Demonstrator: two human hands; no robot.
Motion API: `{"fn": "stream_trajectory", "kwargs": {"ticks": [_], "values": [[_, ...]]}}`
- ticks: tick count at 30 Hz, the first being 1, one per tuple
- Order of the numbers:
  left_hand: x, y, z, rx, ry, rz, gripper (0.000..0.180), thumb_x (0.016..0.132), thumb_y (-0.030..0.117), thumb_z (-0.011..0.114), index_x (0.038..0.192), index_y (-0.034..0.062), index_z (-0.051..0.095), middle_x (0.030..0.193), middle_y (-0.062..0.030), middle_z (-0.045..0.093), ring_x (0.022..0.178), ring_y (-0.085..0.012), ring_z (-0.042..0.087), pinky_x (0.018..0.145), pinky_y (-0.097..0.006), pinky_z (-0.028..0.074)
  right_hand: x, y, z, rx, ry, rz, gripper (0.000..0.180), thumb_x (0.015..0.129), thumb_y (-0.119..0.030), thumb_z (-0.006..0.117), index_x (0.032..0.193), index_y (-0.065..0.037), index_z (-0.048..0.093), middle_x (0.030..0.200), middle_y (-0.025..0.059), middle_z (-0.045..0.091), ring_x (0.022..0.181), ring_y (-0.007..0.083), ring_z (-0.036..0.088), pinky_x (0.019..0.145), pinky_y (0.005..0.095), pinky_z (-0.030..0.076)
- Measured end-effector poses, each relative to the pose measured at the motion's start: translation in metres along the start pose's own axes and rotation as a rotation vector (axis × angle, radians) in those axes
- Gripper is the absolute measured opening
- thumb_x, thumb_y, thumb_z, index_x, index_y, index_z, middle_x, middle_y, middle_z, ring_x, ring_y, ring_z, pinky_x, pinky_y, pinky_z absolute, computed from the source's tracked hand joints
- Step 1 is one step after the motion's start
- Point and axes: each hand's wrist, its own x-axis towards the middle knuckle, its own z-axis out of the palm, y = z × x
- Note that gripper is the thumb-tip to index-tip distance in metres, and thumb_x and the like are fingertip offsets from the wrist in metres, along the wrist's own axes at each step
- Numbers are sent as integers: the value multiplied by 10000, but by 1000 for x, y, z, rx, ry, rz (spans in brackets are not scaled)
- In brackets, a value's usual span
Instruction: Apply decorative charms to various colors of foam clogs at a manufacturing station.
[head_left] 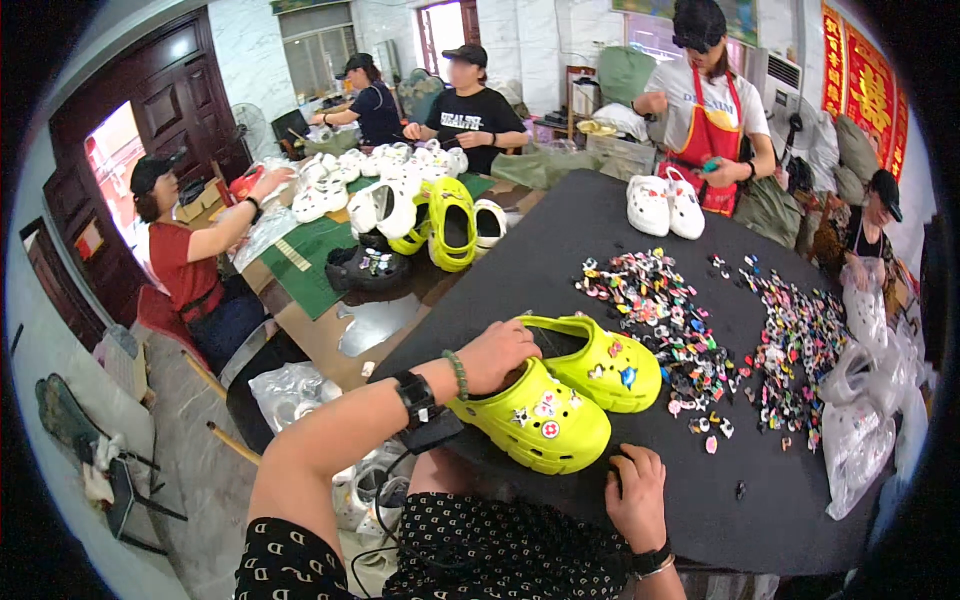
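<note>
Two lime-green clogs stand side by side on the black tabletop, toes pointing right and toward me. The nearer clog [545, 425] carries several small charms on its upper, among them a star and a round red-and-white one. On the farther clog [610, 370] sit a blue dolphin charm and a few others. My left hand [500, 355] is closed over the adjoining rims of the pair, its fingertips partly hidden inside the opening. Just right of the nearer toe, my right hand [637, 492] rests on the table near its front edge, fingers apart and slightly bent, holding nothing.
Loose charms [660, 310] lie in two broad heaps at right, beside clear plastic bags [865, 420]. White clogs [665, 205] stand at the table's far edge. More clogs [450, 225] crowd the adjoining table. Several co-workers sit or stand around; one wears a red apron [705, 140].
</note>
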Motion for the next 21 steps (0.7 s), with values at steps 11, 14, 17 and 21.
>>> {"fn": "stream_trajectory", "kwargs": {"ticks": [11, 14, 17, 21], "values": [[-53, 21, -8, -185, 195, -152, 213, 732, 52, 654, 942, 33, 621, 907, -142, 593, 914, -361, 583, 802, -443, 472, 3, -9, -3, 20, -28, 12, 247, 772, -12, 646, 1016, -11, 604, 1151, 168, 566, 1121, 373, 504, 962, 474, 395], [-76, 7, -10, -211, 359, -301, 211, 744, 74, 662, 947, 28, 624, 893, -161, 601, 892, -387, 584, 774, -459, 481, 5, -8, -3, 33, -38, 24, 247, 774, -15, 647, 1018, -16, 604, 1153, 166, 564, 1118, 373, 506, 958, 477, 394], [-81, -8, -30, -268, 466, -511, 191, 768, 111, 673, 935, 20, 650, 903, -216, 645, 882, -424, 604, 763, -453, 492, 7, -10, -4, 45, -26, 40, 232, 771, -6, 642, 1000, -22, 604, 1137, 162, 564, 1111, 377, 508, 954, 482, 392], [-68, -75, -56, -17, 518, -640, 163, 775, 160, 676, 856, 19, 676, 838, -240, 655, 820, -446, 625, 707, -490, 505, 0, 10, -2, -87, -132, -15, 448, 786, -145, 709, 1192, -29, 563, 1302, 175, 507, 1132, 339, 510, 893, 434, 425]]}}
